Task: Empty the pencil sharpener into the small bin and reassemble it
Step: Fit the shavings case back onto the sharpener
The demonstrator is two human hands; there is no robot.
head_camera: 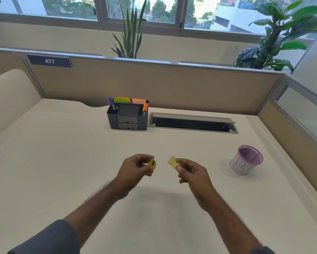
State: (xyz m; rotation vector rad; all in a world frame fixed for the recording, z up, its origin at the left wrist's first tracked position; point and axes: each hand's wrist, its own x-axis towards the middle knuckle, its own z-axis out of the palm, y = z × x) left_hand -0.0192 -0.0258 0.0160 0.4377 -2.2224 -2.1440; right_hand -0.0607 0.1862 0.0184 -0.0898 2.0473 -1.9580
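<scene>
The yellow pencil sharpener is in two parts, held apart above the desk. My left hand (135, 167) pinches the sharpener head (152, 164), a yellow cap with a dark blade insert facing right. My right hand (190, 172) grips the translucent yellow shavings cup (172, 161), with its open mouth turned left toward the head. A gap of a few centimetres separates the two parts. The small bin (246, 160), a purple mesh cup wrapped in white paper with handwritten letters, stands on the desk to the right of my right hand.
A dark desk organiser (128, 116) with pens and sticky notes stands at the back centre. Beside it is an open grey cable tray (192, 123) set into the desk. Beige partition panels (154, 83) close off the back and right; plants stand behind them.
</scene>
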